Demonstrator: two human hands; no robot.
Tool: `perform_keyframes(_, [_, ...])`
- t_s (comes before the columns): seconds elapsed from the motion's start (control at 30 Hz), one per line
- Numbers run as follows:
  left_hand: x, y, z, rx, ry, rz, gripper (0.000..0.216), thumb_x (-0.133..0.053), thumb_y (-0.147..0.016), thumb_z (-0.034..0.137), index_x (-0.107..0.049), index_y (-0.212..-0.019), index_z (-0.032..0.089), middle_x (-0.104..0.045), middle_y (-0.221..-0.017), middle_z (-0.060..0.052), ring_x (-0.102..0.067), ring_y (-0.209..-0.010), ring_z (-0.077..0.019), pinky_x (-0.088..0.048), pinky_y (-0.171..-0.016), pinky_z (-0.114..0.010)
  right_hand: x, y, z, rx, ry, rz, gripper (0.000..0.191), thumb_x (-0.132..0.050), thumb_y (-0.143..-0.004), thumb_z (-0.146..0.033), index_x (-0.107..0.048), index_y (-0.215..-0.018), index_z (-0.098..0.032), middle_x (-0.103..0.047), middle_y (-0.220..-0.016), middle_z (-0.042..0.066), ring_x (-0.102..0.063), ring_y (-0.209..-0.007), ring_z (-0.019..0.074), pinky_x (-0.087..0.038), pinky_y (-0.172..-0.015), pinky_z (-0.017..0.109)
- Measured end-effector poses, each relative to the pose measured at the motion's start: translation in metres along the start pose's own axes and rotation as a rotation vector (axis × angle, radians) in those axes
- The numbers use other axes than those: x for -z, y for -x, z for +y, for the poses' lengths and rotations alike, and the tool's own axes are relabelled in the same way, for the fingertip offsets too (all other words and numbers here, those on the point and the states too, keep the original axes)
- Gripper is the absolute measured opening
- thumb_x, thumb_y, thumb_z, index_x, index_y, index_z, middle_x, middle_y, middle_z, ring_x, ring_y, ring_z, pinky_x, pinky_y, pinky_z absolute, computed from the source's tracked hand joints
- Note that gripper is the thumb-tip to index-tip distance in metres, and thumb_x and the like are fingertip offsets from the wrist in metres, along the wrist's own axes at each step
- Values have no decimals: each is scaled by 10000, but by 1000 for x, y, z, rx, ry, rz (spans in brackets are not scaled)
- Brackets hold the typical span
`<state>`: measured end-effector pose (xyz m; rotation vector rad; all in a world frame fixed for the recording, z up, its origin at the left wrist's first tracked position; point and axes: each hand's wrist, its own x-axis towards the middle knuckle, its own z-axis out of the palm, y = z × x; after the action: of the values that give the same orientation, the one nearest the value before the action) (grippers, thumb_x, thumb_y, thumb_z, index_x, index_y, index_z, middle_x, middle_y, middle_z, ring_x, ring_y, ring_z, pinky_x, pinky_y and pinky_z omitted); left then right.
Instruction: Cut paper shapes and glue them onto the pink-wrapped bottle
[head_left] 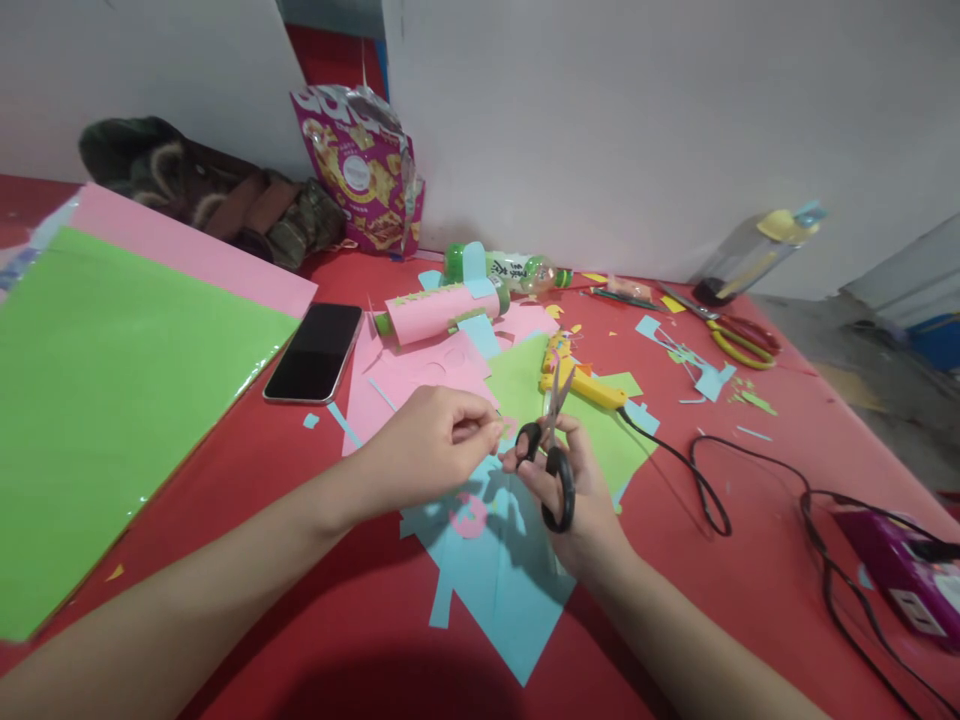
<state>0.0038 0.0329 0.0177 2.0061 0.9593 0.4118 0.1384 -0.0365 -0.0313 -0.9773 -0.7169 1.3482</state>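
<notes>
My left hand (431,445) is closed in a pinch on a small pink paper scrap (505,428) held over the red table (315,600). Beside it, my right hand (574,495) grips black-handled scissors (553,455), blades pointing up and away, almost closed. Both hands hover above a light blue paper sheet (499,580) with a pink cut-out (470,517) lying on it. Pink paper pieces (420,375) and a green sheet (525,385) lie just beyond my hands.
A large green sheet (97,400) over pink paper covers the left. A black phone (315,352), a pink paper roll (442,310), a green bottle (510,270), a yellow glue gun (581,385) with black cable (750,480), yellow-handled scissors (739,335), a snack bag (364,170) and a purple power strip (900,570) are around.
</notes>
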Motion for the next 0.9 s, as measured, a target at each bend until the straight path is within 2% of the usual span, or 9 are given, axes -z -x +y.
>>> perform_keyframes(0.1, [-6,1,1,-16,-37,-68,258,-390,-761,225,-476,-539,125,-333,-470,46,-291,-452,-53,-227,-415,-180,-1,-1,-1,16,-24,65,381,-680,-595,-161,-415,-852,-257,-490,-702,-76,-516,-649,66,-415,-661,213])
perform_keyframes(0.3, [-14,3,0,-27,-35,-129,271,-373,-775,231,-487,-551,131,-403,-429,35,-333,-414,-51,-228,-402,-169,0,0,-1,56,35,67,354,-645,-621,-127,-421,-861,-259,-507,-722,-69,-502,-648,63,-410,-641,195])
perform_keyframes(0.5, [-18,2,-2,-70,-66,-111,289,-373,-772,218,-465,-512,130,-402,-400,36,-328,-385,-48,-223,-394,-171,0,2,-1,47,85,75,391,-685,-592,-174,-395,-843,-253,-483,-729,-68,-490,-600,64,-398,-565,187])
perform_keyframes(0.77, [-21,2,-1,-61,-37,-61,259,-395,-741,211,-468,-506,132,-387,-422,45,-316,-422,-52,-224,-413,-179,-2,1,-4,80,99,105,389,-678,-595,-162,-399,-848,-260,-481,-737,-66,-490,-604,65,-416,-609,208])
perform_keyframes(0.9, [-20,1,0,-21,3,-91,226,-404,-712,192,-466,-502,133,-370,-410,52,-320,-421,-55,-230,-416,-181,-3,0,-5,97,92,128,382,-662,-590,-141,-398,-839,-259,-479,-709,-70,-489,-609,72,-413,-617,214])
